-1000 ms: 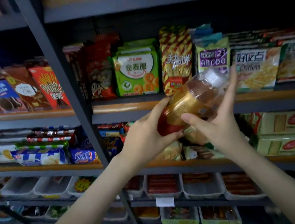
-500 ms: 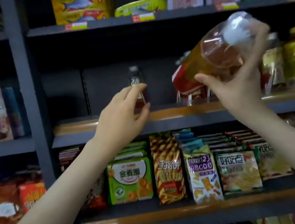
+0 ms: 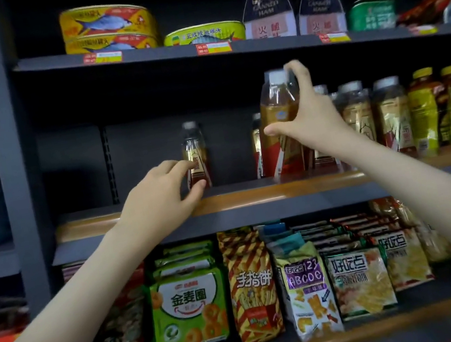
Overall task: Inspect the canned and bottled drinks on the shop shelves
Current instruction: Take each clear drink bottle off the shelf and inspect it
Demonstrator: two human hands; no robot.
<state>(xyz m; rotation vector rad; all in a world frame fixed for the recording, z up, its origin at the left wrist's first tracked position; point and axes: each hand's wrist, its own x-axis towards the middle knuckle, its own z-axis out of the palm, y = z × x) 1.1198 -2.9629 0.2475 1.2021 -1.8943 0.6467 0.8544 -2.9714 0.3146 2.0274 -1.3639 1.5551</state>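
My right hand [image 3: 310,122] grips a clear bottle of amber tea [image 3: 277,115] with a white cap and red-gold label, holding it upright just above the middle shelf [image 3: 253,196]. Further left a lone bottle of the same kind [image 3: 193,143] stands on that shelf. My left hand [image 3: 156,195] is at it, index finger and thumb curled round its lower half. Behind my right hand stands a row of similar tea bottles [image 3: 392,114], then yellow-wrapped bottles [image 3: 426,111].
The shelf above carries flat yellow fish cans [image 3: 106,29], a green can [image 3: 203,34] and canned ham [image 3: 267,12]. Snack packets [image 3: 187,304] fill the shelf below. A dark upright post [image 3: 13,178] bounds the bay on the left.
The view rose from the snack shelves to the drinks shelf. My right hand turned the tilted bottle upright and lowered it to the shelf. My left hand reached to the lone bottle.
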